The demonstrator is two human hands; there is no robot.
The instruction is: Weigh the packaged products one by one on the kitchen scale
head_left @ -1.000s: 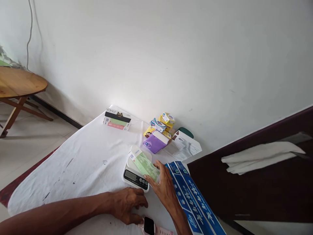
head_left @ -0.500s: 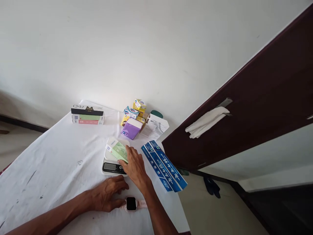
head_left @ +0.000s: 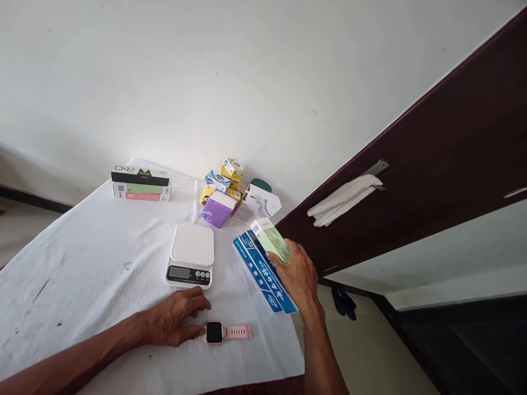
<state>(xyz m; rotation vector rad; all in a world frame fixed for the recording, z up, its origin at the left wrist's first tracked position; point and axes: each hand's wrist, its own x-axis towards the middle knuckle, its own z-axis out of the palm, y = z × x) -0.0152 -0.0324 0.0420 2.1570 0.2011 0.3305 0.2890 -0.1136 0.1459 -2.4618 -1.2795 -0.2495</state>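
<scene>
My right hand (head_left: pixel 297 273) grips one end of a green and white box (head_left: pixel 272 240), held over the blue toothpaste boxes (head_left: pixel 263 274) at the table's right side. On the cloth, my left hand (head_left: pixel 175 316) rests with its fingers apart, its thumb by the strap of a pink smartwatch (head_left: pixel 214 332). Just beyond that hand stands a white kitchen scale (head_left: pixel 192 245) with a bare platform. The scale's display looks dark.
At the back left, flat boxes (head_left: pixel 142 184) lie stacked. A purple packet (head_left: pixel 218 208), several small soap boxes (head_left: pixel 218 180) and an open white carton (head_left: pixel 260 203) crowd together near the wall. A white cloth (head_left: pixel 346 198) hangs on the door handle. Dark slippers (head_left: pixel 344 303) lie on the floor.
My right hand has lifted the green and white box off the scale and carried it right, above the blue boxes. The left hand has stayed by the smartwatch.
</scene>
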